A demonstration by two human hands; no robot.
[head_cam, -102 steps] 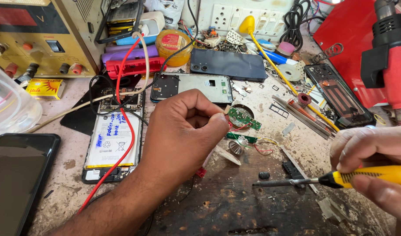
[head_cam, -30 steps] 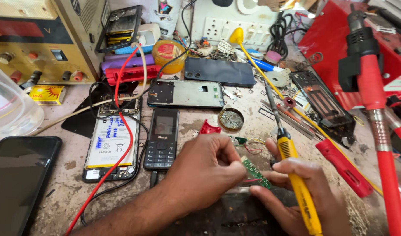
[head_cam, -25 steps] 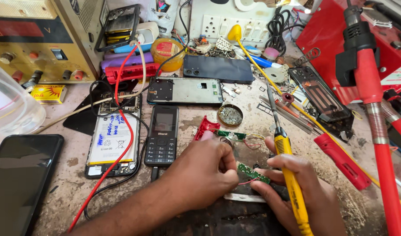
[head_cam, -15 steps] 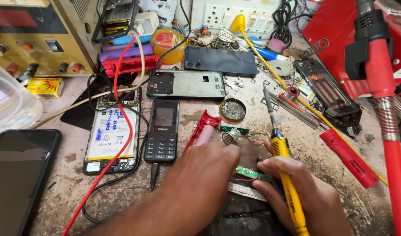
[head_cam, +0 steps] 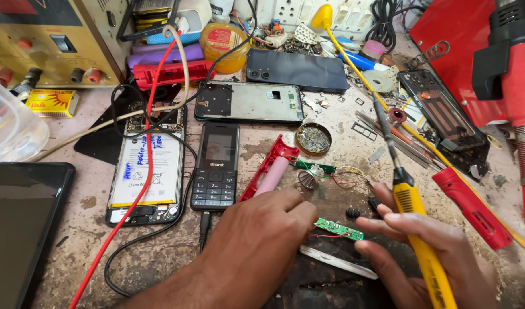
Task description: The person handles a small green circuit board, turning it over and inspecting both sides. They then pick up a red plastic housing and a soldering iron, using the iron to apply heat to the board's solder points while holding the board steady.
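Head camera, looking down at a cluttered repair bench (head_cam: 85, 252). The left hand (head_cam: 257, 240) and right hand (head_cam: 423, 252) meet low in the centre over a small green circuit board (head_cam: 338, 229). The board lies nearly flat, its long axis running from upper left to lower right, with thin red wires at its left end. Left fingertips appear to pinch that left end, though the knuckles hide the contact. Right fingers close around a yellow-handled screwdriver (head_cam: 420, 240), shaft pointing up and away. A black keypad phone (head_cam: 216, 167) lies upright just above the left hand.
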